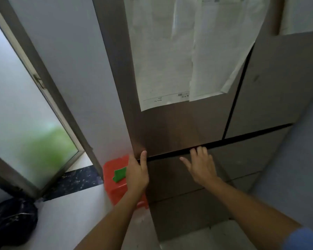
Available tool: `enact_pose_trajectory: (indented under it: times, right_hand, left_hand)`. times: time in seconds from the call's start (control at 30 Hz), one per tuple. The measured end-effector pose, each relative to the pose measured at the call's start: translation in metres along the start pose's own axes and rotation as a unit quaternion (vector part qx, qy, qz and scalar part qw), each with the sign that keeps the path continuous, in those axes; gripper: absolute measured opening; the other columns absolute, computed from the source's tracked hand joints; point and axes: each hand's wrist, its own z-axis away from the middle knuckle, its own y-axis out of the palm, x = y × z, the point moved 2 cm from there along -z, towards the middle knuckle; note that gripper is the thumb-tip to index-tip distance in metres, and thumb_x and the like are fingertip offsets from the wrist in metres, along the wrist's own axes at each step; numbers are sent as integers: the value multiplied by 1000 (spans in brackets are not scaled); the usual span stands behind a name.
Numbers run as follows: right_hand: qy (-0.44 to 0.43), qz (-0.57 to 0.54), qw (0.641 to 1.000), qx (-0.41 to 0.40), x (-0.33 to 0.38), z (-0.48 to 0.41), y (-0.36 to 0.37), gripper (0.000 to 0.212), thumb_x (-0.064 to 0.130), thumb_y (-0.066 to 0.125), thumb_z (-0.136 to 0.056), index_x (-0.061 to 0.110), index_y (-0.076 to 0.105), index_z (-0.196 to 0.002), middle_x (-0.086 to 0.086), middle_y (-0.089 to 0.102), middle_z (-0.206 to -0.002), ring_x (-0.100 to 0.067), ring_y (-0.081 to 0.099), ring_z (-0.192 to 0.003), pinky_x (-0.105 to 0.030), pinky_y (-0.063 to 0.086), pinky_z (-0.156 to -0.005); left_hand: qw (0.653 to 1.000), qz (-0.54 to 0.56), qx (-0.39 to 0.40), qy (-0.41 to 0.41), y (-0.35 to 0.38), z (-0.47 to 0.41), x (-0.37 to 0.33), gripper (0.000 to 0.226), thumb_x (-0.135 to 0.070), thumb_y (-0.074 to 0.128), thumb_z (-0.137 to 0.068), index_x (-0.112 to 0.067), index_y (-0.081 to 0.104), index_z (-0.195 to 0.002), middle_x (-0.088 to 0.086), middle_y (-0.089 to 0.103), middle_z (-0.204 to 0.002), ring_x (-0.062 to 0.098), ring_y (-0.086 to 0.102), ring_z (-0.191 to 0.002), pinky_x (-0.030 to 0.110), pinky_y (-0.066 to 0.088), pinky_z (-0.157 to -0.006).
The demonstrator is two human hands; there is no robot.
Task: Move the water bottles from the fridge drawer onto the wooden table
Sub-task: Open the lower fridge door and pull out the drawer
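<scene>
You face a fridge (179, 127) in matte brown-grey, with white papers (163, 51) faintly printed in grey on its door. To your left are a red stool (116, 170) with a green patch (120, 175) and a black sill (76, 179) flecked white; your sleeve (304, 239) is blue

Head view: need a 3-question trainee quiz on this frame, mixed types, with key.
1. Fill in: the fingertips of the right hand reach the dark ___ just above the fridge drawer.
2. What is stuck on the upper fridge door? A) paper sheets B) a towel C) a clock
3. True or false: the fridge drawer is pulled fully out.
Key: 1 gap; 2 A; 3 false.
</scene>
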Motion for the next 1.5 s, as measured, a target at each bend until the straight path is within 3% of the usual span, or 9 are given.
enact_pose_trajectory:
  times: [0.3,0.53,0.67,0.83,1.03,1.17,1.3,1.4,1.5]
  right_hand:
    - [-67,-26,997,22,-32,50,-27,76,67,12,-94,13,64,-107,-3,55,-98,-22,53,-92,-35,48,-67]
    - [-63,-119,987,91,-61,101,-71,90,75,4,-87,15,59,-122,-2,52,-117,-20,47,-117,-37,48,-87]
    - [-31,-180,977,106,-93,142,-97,66,64,24,-93,17,61,-119,0,52,-130,-17,36,-135,-40,43,-100]
    - [33,-249,966,64,-138,201,-138,39,36,46,-99,8,65,-117,-6,48,-142,-16,26,-143,-35,29,-112]
    - [128,-292,946,59,-203,267,-191,39,35,47,-99,15,58,-130,-1,45,-145,-17,44,-131,-29,35,-105]
    - [223,-349,909,47,-247,309,-224,31,29,54,-97,16,62,-124,-4,68,-113,-18,64,-103,-24,45,-84]
    - [334,-431,838,18,-284,348,-256,13,22,60,-94,18,70,-102,-3,72,-99,-15,66,-92,-24,50,-83]
    - [401,-477,782,-19,-302,373,-285,21,22,55,-97,10,71,-93,-7,70,-90,-14,64,-80,-16,50,-71]
    - [435,-471,766,-39,-316,396,-306,26,29,54,-97,9,71,-98,-5,68,-89,-12,61,-78,-23,48,-70]
  left_hand:
    - [1000,-23,0,-18,-4,51,11,45,-44,33,-101,-12,60,-84,7,63,-78,19,59,-74,45,53,-76]
    - [995,-3,97,-1,-18,139,-2,33,-43,42,-99,-18,52,-119,-2,60,-95,21,61,-88,46,54,-88]
    - [987,47,151,-37,-24,209,-12,41,-48,46,-96,-12,65,-84,14,67,-79,23,65,-70,45,56,-72]
    - [970,24,237,-36,-9,276,-34,58,-46,42,-98,0,69,-74,20,71,-74,32,68,-66,40,55,-65]
    - [937,-80,324,102,51,297,-82,44,-42,47,-97,-7,65,-79,7,65,-73,16,61,-67,40,55,-71]
    - [892,-156,362,221,103,305,-117,19,-34,49,-97,-22,63,-104,1,67,-97,9,62,-85,32,54,-82]
    - [841,-213,384,317,150,325,-149,44,-35,50,-97,-17,45,-137,9,51,-131,24,55,-114,38,47,-95]
    - [806,-229,395,377,181,345,-176,53,-35,50,-96,-20,35,-145,9,41,-141,27,48,-124,41,44,-100]
    - [769,-243,399,437,215,364,-200,58,-41,47,-97,-24,28,-149,9,31,-151,28,37,-135,43,40,-106]
